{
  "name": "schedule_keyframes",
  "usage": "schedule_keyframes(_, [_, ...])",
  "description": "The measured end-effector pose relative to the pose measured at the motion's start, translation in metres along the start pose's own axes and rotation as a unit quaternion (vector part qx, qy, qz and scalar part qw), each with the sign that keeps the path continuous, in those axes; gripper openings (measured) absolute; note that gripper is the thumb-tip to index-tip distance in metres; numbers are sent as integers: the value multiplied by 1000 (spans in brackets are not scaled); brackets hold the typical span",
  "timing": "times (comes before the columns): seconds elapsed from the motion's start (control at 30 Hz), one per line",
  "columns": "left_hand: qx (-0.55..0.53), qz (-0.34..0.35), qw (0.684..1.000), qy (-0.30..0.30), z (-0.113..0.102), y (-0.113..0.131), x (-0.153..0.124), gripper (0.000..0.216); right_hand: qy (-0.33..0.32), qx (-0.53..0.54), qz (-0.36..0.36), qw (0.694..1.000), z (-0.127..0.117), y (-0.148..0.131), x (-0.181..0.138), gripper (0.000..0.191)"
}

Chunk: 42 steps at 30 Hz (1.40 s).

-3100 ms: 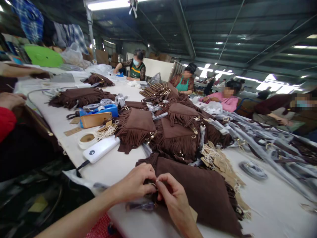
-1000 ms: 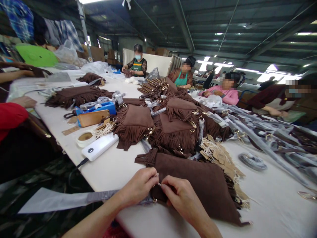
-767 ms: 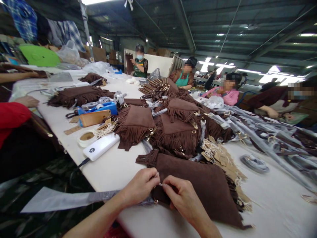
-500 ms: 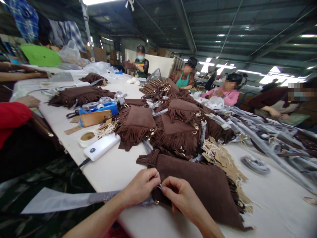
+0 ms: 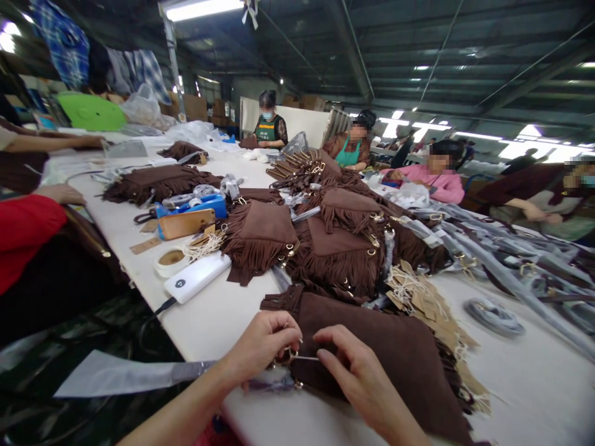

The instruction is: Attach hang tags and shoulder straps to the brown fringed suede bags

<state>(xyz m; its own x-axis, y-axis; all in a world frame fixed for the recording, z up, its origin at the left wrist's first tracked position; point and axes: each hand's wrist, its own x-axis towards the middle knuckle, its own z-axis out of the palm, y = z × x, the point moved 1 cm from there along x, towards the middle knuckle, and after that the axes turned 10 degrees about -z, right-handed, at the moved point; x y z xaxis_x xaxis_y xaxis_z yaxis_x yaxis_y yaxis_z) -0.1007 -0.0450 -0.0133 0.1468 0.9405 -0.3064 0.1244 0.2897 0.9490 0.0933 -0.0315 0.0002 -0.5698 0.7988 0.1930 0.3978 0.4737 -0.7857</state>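
Thread (image 5: 304,357) pinched in right hand (image 5: 360,375), left hand (image 5: 263,347) holding brown bag (image 5: 400,350)

My long white table (image 5: 214,316) runs from the bottom of the frame to the upper left. At bottom centre a brown fringed bag (image 5: 395,359) lies flat on it. Left of centre sit a white power bank (image 5: 198,277), a tape roll (image 5: 170,261) and a blue box (image 5: 207,203). More fringed bags (image 5: 334,248) pile up at centre, with paper tags (image 5: 418,300) just beside them and grey wrapped straps (image 5: 488,254) at right.
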Motion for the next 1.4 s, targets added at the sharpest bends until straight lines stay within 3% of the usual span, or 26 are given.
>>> schedule_keyframes(0.13, [-10,69,997,34,-6,10,-4,17,-12,39,1,999,20,-7,11,26])
schedule_keyframes(0.27, [-33,133,990,31,-9,22,-4,17,-9,99,10,995,35,-6,20,25])
schedule_keyframes(0.53, [-76,93,993,18,-1,22,-1,14,10,117,1,993,38,-3,27,26])
schedule_keyframes(0.63, [0,50,998,44,-1,10,-4,30,29,138,22,990,38,0,26,26])
schedule_keyframes(0.77, [124,45,988,81,-2,-3,-9,8,35,164,40,985,40,4,25,27])
schedule_keyframes(0.9, [165,46,980,102,-2,-9,-9,21,45,155,46,986,41,5,24,27])
schedule_keyframes(1.4, [-16,17,997,76,2,-10,0,14,54,97,29,993,38,6,24,23])
